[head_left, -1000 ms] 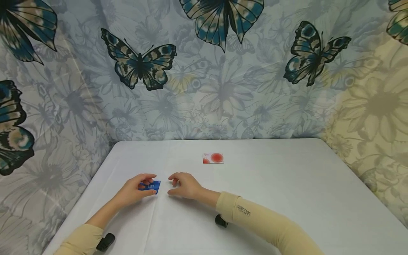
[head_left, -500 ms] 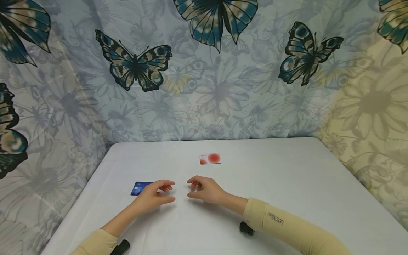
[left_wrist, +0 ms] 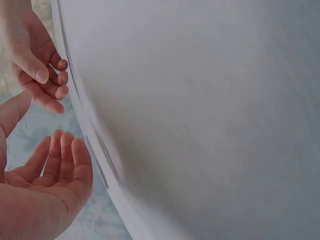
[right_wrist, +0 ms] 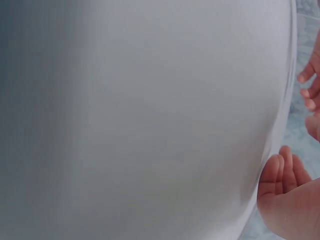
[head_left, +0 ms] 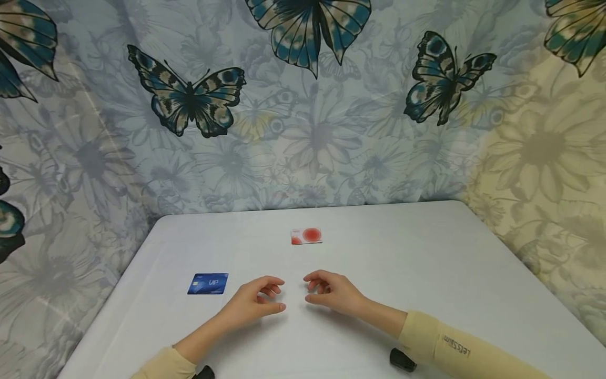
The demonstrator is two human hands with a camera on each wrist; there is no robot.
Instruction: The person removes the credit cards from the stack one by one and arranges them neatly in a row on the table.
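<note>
My left hand point(head_left: 248, 304) hovers over the white table with fingers relaxed and nothing between them. Facing it, a short gap away, is my right hand point(head_left: 338, 292), its fingers loosely bent and holding nothing. A blue card point(head_left: 208, 283) with "VIP" lettering lies flat to the left of my left hand. Farther back lies a white card point(head_left: 306, 236) with red round shapes, beyond the gap between the hands. In the left wrist view both the left hand point(left_wrist: 50, 185) and the right hand point(left_wrist: 37, 60) show empty palms or fingers.
The white table point(head_left: 402, 252) reaches back to a hanging cloth point(head_left: 322, 158) printed with butterflies and flowers. A dark device point(head_left: 403, 360) sits under the right sleeve, and another point(head_left: 204, 372) by the left sleeve.
Both hands have moved right and slightly nearer the front edge. The left hand has come away from above the blue card, which now shows whole. The view has shifted a little to the right.
</note>
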